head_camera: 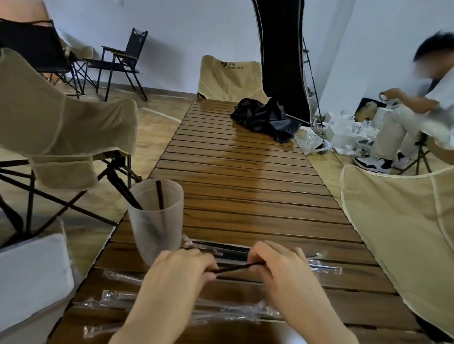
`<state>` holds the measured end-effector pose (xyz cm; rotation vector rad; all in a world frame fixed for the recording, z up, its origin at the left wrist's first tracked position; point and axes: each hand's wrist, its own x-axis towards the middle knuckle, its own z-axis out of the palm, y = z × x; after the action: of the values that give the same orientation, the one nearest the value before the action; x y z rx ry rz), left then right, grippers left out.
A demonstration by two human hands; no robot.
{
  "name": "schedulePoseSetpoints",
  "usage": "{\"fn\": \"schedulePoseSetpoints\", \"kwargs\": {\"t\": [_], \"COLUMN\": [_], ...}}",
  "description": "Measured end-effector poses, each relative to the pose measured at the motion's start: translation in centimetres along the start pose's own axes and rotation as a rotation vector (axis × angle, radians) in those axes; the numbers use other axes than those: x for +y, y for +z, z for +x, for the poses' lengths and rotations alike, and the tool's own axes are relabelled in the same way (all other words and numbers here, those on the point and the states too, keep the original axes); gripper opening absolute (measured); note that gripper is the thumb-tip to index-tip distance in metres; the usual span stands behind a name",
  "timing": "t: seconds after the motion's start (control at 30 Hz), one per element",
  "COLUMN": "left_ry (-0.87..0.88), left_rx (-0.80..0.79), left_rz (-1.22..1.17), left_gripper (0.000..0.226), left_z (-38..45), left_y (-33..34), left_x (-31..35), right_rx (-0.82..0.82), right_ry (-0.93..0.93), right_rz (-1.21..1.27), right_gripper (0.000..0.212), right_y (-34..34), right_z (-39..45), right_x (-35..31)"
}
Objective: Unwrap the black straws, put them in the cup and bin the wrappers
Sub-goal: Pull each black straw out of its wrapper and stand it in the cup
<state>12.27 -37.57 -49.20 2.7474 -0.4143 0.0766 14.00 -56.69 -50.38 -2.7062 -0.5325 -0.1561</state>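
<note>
Black thin straw [236,268] pinched between left hand [184,269] and right hand [281,269].

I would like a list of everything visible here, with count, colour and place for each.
cup: one, frosted clear, table's near left edge, black straws inside.
held straw: one, black, between both hands.
wrapped straws: several, black in clear wrappers, behind the hands.
wrappers: several, clear, near table, under the arms.
table: one, brown slatted wood, centre.
black bag: one, far end of table.
chairs: several, beige and black, around the table.
white box: one, lower left.
seated person: one, far right.
left hand: pinches the straw.
right hand: pinches the straw.
</note>
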Motion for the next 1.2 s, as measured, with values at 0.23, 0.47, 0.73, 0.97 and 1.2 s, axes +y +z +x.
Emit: {"fn": "schedulePoseSetpoints", "kwargs": {"t": [0.23, 0.47, 0.73, 0.97, 1.2], "left_ry": [-0.055, 0.000, 0.012, -0.039, -0.009], "left_rx": [0.051, -0.180, -0.204, -0.133, -0.074], "left_rz": [-0.064, -0.141, -0.102, -0.142, -0.161], "left_gripper": [0.014, 0.013, 0.017, 0.020, 0.021], "left_z": [-0.5, 0.7, 0.7, -0.1, -0.3], "left_y": [-1.2, -2.2, -2.2, -2.0, -2.7], "left_x": [-3.6, -4.3, -4.6, -5.3, -5.4], "right_rx": [0.051, 0.015, -0.006, -0.071, -0.006], "right_ry": [0.034, 0.003, -0.045, 0.008, 0.008], "right_rz": [0.025, 0.062, 0.146, 0.191, 0.134], "right_gripper": [0.014, 0.024, 0.039, 0.012, 0.024], "right_y": [-0.6, -1.2, -0.7, -1.3, -1.6], "right_z": [-0.4, -0.7, -0.3, -0.2, -0.6], "right_x": [3.7, 4.7, 2.7, 2.3, 3.0]}}
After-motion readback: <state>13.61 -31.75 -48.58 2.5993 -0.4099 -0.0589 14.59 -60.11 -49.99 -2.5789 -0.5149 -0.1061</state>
